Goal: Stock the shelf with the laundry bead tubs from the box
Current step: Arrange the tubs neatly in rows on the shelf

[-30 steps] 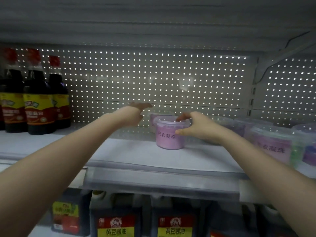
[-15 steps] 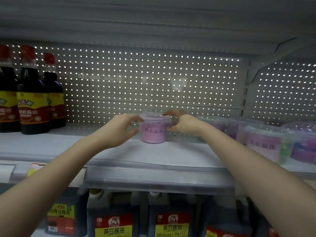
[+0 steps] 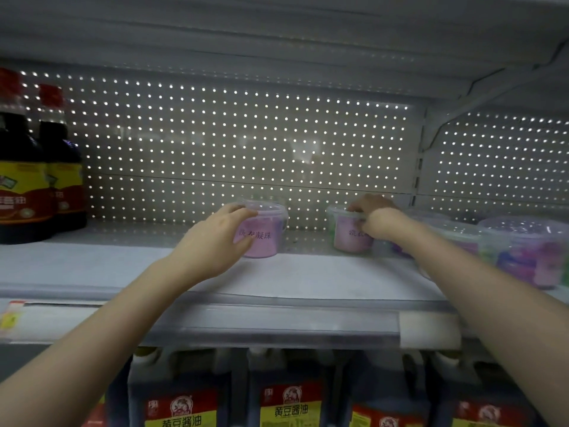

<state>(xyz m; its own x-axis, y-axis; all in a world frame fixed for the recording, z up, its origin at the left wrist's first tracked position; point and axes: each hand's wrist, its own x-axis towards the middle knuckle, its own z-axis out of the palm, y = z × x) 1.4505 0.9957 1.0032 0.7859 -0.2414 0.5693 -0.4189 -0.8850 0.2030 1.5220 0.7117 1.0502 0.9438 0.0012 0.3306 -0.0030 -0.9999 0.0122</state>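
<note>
Two small clear tubs of pink laundry beads stand upright on the white shelf [image 3: 308, 278], well back from its front edge. My left hand [image 3: 215, 241] wraps around the left side of the left tub [image 3: 264, 232]. My right hand [image 3: 375, 220] grips the rim and front of the right tub [image 3: 345, 235], hiding part of its label. More bead tubs [image 3: 529, 251] with pink, green and blue beads stand in a row further right. The box is out of sight.
Dark sauce bottles [image 3: 34, 177] with red caps stand at the shelf's left end. A perforated back panel [image 3: 246, 149] closes the rear and another shelf hangs overhead. Large soy sauce jugs [image 3: 289, 405] fill the shelf below.
Both hands held one tub before. Now my left hand has slid that tub to the left, and my right hand has moved right onto a second tub.
</note>
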